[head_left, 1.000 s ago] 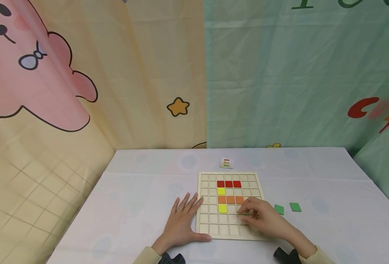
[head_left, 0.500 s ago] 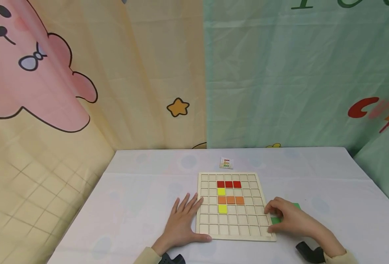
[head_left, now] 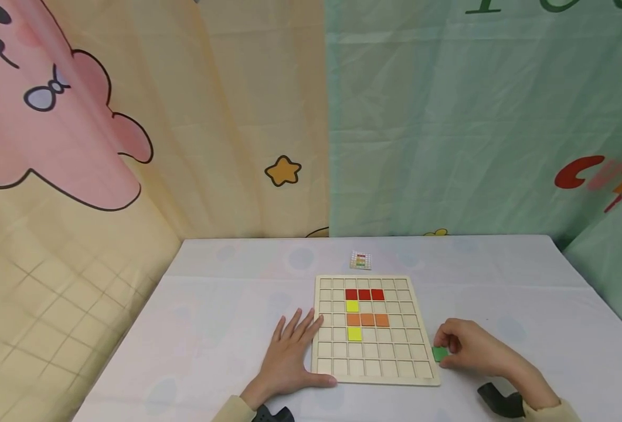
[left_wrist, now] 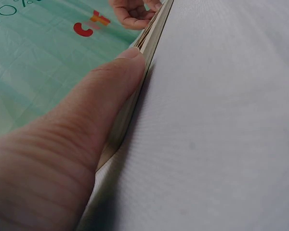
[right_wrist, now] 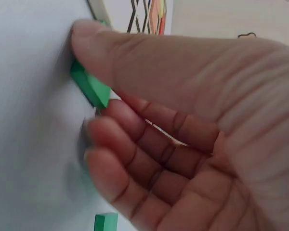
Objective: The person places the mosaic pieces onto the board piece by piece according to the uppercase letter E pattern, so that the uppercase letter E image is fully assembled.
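A wooden grid board (head_left: pixel 371 368) lies on the table with red tiles (head_left: pixel 364 295), orange tiles (head_left: pixel 367 320) and two yellow tiles (head_left: pixel 354 334) in its cells. My left hand (head_left: pixel 288 358) rests with fingers spread along the board's left edge. In the left wrist view the thumb (left_wrist: pixel 111 79) touches the board's near edge. Just past the board's right edge, my right hand (head_left: pixel 474 349) pinches a green square tile (head_left: pixel 439 354) between thumb and fingers, low over the table. Part of this green tile (right_wrist: pixel 91 86) is hidden behind the thumb.
A second green tile (right_wrist: pixel 106 222) lies below the right fingers in the right wrist view, hidden in the head view. A small pattern card (head_left: pixel 360 261) lies behind the board. The white tablecloth (head_left: pixel 210 328) reaches to curtains at the back.
My right hand has moved right, from over the board's right part to beside its edge, where it now pinches a green tile. The left hand has stayed in place.
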Motion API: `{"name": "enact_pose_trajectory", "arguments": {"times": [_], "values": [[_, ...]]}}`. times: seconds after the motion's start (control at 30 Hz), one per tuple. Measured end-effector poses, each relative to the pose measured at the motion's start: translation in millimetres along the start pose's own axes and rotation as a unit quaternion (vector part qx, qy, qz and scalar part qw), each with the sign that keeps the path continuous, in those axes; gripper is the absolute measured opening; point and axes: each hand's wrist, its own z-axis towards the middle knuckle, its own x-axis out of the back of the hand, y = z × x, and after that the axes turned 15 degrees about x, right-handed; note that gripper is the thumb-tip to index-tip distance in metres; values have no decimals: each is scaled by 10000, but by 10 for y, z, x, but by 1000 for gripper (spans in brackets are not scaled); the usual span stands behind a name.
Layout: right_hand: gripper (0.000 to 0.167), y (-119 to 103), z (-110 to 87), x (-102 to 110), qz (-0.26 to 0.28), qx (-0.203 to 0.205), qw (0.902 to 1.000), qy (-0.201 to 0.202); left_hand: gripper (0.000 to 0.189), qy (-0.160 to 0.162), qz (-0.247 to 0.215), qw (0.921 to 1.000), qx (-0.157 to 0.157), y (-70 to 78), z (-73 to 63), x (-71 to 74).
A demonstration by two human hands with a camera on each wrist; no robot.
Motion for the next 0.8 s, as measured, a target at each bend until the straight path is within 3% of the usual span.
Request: {"name": "enact_pose_trajectory", "arguments": {"times": [0.3, 0.47, 0.8], "values": [[33, 33, -1, 10, 321, 223, 9992, -53, 115, 84, 2, 9999, -68, -17, 4, -19], [25, 33, -7, 50, 614, 182, 9979, -41, 115, 48, 7, 10000, -45, -17, 2, -21], [13, 12, 69, -59, 1109, -59, 9912, 727, 114, -24, 30, 10000, 1, -7, 1, -7]]}}
